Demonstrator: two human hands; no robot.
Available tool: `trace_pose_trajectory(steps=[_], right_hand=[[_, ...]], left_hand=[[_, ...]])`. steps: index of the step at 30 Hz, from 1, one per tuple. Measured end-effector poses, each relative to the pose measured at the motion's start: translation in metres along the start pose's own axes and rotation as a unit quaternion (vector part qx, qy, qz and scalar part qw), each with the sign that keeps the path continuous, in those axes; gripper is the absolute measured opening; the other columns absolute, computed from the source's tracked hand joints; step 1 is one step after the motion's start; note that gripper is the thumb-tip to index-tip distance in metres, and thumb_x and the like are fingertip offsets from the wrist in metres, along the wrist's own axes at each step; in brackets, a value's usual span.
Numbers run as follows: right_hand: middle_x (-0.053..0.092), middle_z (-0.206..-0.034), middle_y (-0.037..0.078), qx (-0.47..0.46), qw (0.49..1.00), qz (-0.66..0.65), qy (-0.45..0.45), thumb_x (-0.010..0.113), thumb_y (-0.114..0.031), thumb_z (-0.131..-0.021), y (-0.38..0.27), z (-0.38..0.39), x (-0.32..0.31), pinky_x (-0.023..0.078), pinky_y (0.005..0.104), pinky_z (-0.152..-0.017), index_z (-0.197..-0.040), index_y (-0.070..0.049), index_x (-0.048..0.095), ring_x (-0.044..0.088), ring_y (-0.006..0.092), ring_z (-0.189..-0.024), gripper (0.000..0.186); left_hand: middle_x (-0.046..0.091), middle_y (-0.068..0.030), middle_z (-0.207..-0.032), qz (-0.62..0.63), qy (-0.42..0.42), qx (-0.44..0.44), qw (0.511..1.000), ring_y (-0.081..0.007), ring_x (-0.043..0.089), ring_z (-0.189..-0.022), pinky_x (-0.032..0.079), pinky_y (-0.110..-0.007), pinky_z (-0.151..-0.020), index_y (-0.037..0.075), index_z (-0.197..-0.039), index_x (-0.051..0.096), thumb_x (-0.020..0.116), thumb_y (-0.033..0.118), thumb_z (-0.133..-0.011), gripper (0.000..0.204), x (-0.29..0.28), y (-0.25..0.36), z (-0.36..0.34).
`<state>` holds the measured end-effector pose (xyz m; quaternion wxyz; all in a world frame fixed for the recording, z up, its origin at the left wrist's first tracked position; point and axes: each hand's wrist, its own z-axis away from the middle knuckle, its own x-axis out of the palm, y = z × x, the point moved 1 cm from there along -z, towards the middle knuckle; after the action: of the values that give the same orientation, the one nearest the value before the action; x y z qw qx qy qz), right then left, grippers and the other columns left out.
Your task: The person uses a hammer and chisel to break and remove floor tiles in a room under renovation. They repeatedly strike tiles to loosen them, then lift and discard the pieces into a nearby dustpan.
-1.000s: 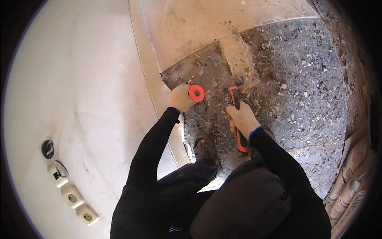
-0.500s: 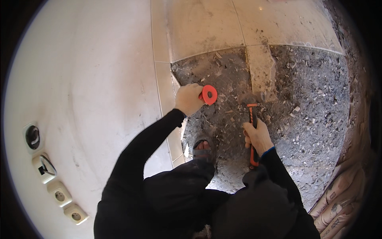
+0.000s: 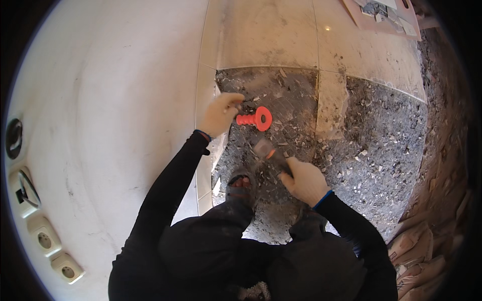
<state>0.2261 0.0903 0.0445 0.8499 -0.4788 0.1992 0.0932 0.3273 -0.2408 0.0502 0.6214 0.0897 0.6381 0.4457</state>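
Note:
A chisel with a ribbed red grip and a round red guard (image 3: pixel 263 119) is beside my left hand (image 3: pixel 219 114), at the foot of the wall. That gloved hand is loosely curled, fingers apart, and the grip shows uncovered next to it; the chisel's blade is hidden. My right hand (image 3: pixel 305 181), also gloved, is closed round the handle of a hammer. The hammer's head (image 3: pixel 263 148), smeared by motion, is just below the guard and apart from it.
Broken dark floor (image 3: pixel 371 150) with tile chips lies under my hands. Wall tiles (image 3: pixel 204 95) line the left edge. Large beige tiles (image 3: pixel 271 40) lie ahead, with a pinkish container of rubble (image 3: pixel 396 22) at far right. Sacks (image 3: pixel 414 246) stand low right; sockets (image 3: pixel 44 240) sit on the left wall.
My left hand has come off the chisel's grip, moving left. My right hand has swung the hammer leftward, close to the chisel. The view has shifted, bringing the rubble container into sight.

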Motion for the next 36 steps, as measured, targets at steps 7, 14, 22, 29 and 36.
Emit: trace_pose_trajectory(steps=[7, 14, 22, 29, 36], right_hand=[[0.076, -0.092, 0.014, -0.238, 0.912, 0.33, -0.041, 0.066, -0.019, -0.097, -0.016, -0.072, -0.015, 0.061, 0.0486, -0.076, -0.107, -0.009, 0.068, 0.078, 0.0344, -0.088, 0.014], [0.076, -0.094, 0.016, -0.036, 0.945, 0.297, 0.134, 0.068, -0.021, -0.099, -0.026, -0.107, -0.047, 0.061, 0.052, -0.077, -0.105, -0.008, 0.066, 0.077, 0.0387, -0.089, 0.014], [0.073, -0.101, 0.014, -0.156, 0.885, 0.429, -0.092, 0.077, -0.027, -0.096, -0.028, -0.091, -0.075, 0.059, 0.0494, -0.083, -0.109, -0.007, 0.065, 0.076, 0.0372, -0.098, 0.026], [0.069, -0.115, 0.015, -0.169, 0.899, 0.39, -0.102, 0.084, -0.028, -0.086, -0.06, -0.117, -0.064, 0.055, 0.0505, -0.093, -0.109, -0.006, 0.07, 0.068, 0.0353, -0.11, 0.035], [0.069, -0.118, 0.012, -0.379, 0.834, 0.391, 0.09, 0.084, -0.022, -0.083, -0.096, -0.227, -0.025, 0.05, 0.0446, -0.1, -0.11, -0.008, 0.069, 0.065, 0.0318, -0.117, 0.034]], left_hand=[[0.075, -0.0088, -0.119, 0.185, 0.183, -0.043, 0.965, -0.0162, 0.07, -0.112, 0.054, -0.033, -0.102, -0.001, -0.133, 0.07, 0.064, 0.006, -0.102, 0.032, -0.026, 0.023, -0.004], [0.077, -0.0077, -0.112, 0.183, 0.202, -0.09, 0.958, -0.0152, 0.071, -0.107, 0.054, -0.031, -0.099, 0.0, -0.13, 0.071, 0.065, 0.008, -0.103, 0.029, -0.027, 0.036, 0.057], [0.076, -0.0075, -0.112, 0.232, 0.181, -0.178, 0.939, -0.0155, 0.071, -0.106, 0.055, -0.032, -0.098, 0.001, -0.127, 0.072, 0.067, 0.009, -0.102, 0.028, -0.008, 0.011, 0.143], [0.075, -0.0085, -0.121, 0.29, 0.095, -0.297, 0.905, -0.0177, 0.07, -0.114, 0.055, -0.036, -0.104, 0.002, -0.135, 0.071, 0.068, 0.013, -0.102, 0.035, 0.044, -0.004, 0.256], [0.074, -0.0118, -0.12, 0.324, -0.005, -0.316, 0.892, -0.0205, 0.074, -0.112, 0.056, -0.035, -0.102, -0.001, -0.132, 0.069, 0.069, 0.008, -0.1, 0.033, 0.058, 0.005, 0.288]])
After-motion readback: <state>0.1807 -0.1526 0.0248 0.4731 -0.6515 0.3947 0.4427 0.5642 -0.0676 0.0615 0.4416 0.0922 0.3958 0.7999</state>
